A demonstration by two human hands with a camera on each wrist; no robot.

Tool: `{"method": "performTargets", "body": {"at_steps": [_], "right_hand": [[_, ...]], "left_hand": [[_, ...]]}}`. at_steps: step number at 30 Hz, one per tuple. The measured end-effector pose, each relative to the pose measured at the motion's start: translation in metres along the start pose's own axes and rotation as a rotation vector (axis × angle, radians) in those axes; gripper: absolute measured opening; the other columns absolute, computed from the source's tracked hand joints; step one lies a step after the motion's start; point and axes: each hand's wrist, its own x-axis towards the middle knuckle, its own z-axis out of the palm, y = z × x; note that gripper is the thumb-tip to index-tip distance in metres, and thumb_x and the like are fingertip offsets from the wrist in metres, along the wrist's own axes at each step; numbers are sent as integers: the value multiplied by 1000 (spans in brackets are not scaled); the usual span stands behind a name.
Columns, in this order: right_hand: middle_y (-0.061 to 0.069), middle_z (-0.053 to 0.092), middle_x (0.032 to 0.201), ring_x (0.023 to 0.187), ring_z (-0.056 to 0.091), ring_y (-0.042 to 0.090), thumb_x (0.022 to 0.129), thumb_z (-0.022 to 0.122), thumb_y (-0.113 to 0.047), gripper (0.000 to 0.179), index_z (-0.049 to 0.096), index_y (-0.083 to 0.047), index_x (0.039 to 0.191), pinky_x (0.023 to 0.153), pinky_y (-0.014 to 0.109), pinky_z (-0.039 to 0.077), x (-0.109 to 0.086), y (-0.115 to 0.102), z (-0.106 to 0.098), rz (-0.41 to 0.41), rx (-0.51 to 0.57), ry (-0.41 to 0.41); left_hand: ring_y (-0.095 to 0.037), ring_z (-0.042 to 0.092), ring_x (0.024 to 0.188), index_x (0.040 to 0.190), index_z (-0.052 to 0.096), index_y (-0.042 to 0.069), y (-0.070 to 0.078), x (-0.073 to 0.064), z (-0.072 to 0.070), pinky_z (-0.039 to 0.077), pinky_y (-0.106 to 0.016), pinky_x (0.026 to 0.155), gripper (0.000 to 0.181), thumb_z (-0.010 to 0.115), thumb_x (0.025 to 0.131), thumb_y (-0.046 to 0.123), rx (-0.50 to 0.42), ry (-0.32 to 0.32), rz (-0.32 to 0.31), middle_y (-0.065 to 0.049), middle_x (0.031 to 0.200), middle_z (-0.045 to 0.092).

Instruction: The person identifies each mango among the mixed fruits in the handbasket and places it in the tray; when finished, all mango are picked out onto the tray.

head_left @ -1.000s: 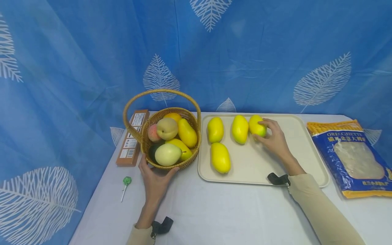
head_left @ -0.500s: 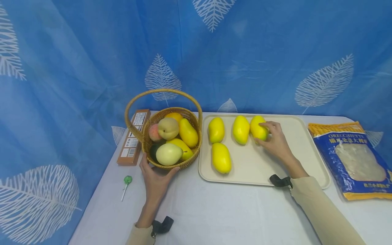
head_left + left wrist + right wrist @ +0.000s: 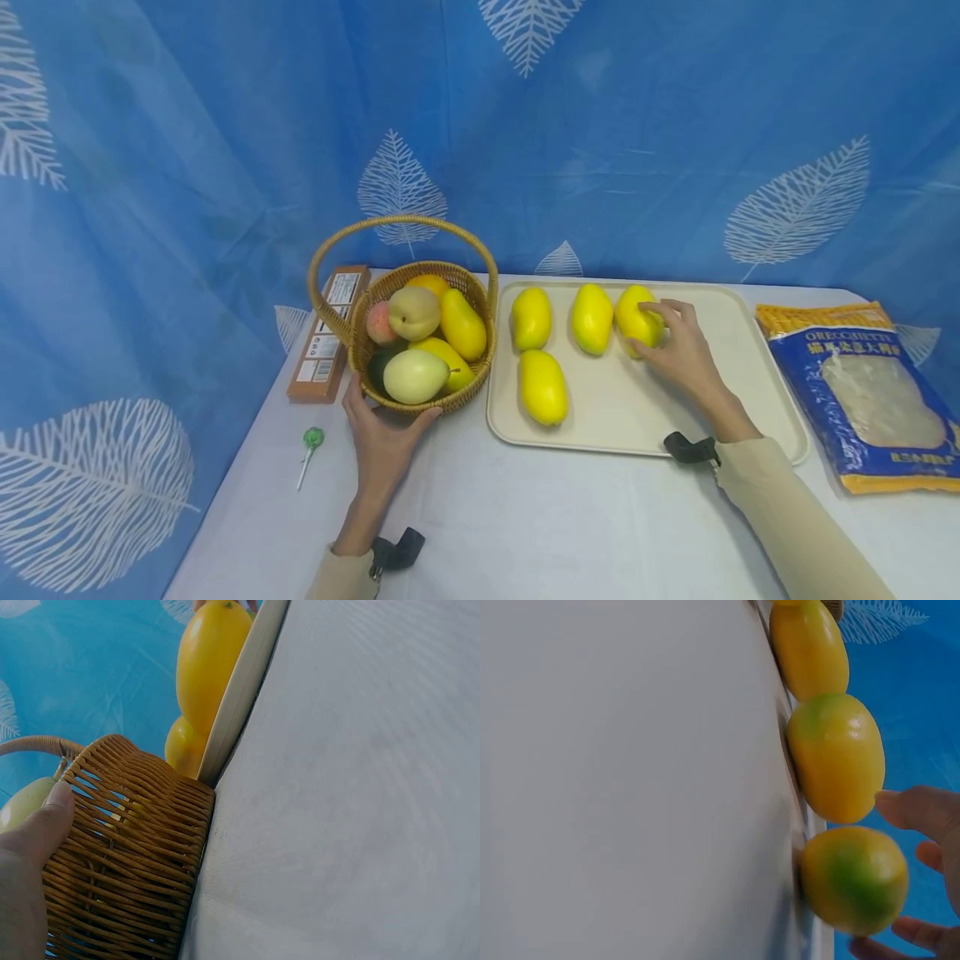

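Note:
My left hand (image 3: 382, 446) holds the front of a wicker basket (image 3: 468, 392) from outside, thumb to the right and fingers to the left. In the left wrist view its thumb (image 3: 52, 821) lies against the basket's woven side. Inside the basket sit a pale green pear (image 3: 414, 377), a peach (image 3: 414, 313) and several other fruits. My right hand (image 3: 682, 350) has its fingers and thumb around the right end of a yellow-green mango (image 3: 633, 310) on a cream tray (image 3: 652, 417). In the right wrist view that mango is slightly blurred.
Three more mangoes lie on the tray, one (image 3: 592, 318) close beside the one at my right hand. A blue pasta bag (image 3: 873, 400) lies right of the tray. Left of the basket are a brown box (image 3: 321, 350) and a green lollipop (image 3: 312, 439). A blue leaf-patterned cloth (image 3: 637, 125) hangs behind.
My right hand and its mango have shifted slightly right and toward me, and the mango has turned a little. My left hand stays on the basket.

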Motion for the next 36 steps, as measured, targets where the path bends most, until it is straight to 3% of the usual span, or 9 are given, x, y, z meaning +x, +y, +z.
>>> {"method": "performTargets", "body": {"at_steps": [4, 11, 21, 26, 36], "right_hand": [[28, 34, 145, 128, 39, 51, 82, 80, -20, 59, 55, -8, 134, 98, 72, 34, -2, -18, -6, -40, -14, 22], [25, 41, 142, 129, 40, 45, 76, 83, -12, 62, 57, -9, 133, 98, 67, 39, -1, -69, -8, -264, 50, 15], [20, 45, 142, 130, 43, 40, 76, 85, -22, 61, 59, -14, 131, 103, 61, 40, -3, -120, 8, -389, 119, -20], [16, 45, 143, 130, 46, 35, 78, 84, -26, 60, 59, -15, 133, 104, 56, 42, -1, -141, 21, -448, 163, -84], [12, 43, 145, 134, 42, 27, 87, 75, -28, 53, 56, -17, 136, 109, 51, 40, 15, -163, 50, -509, 243, -267]], "left_hand": [[-35, 26, 142, 155, 15, 5, 1, 0, 0, 26, -62, 113, 123, 94, 63, 30, 5, -4, -2, -20, 154, 22], [-35, 27, 142, 154, 15, 4, 2, 1, -2, 27, -62, 112, 122, 93, 63, 28, -5, 8, -1, -20, 153, 23], [-36, 26, 143, 154, 15, 3, 1, 0, -1, 26, -61, 114, 122, 93, 65, 31, 1, -7, -10, -21, 153, 22], [-35, 25, 143, 155, 14, 6, 2, 1, -1, 25, -61, 114, 122, 93, 65, 31, -4, -11, -8, -20, 154, 21], [-35, 27, 142, 154, 15, 6, 2, 2, -1, 26, -61, 113, 122, 93, 64, 30, -4, -6, 5, -20, 153, 23]]}}
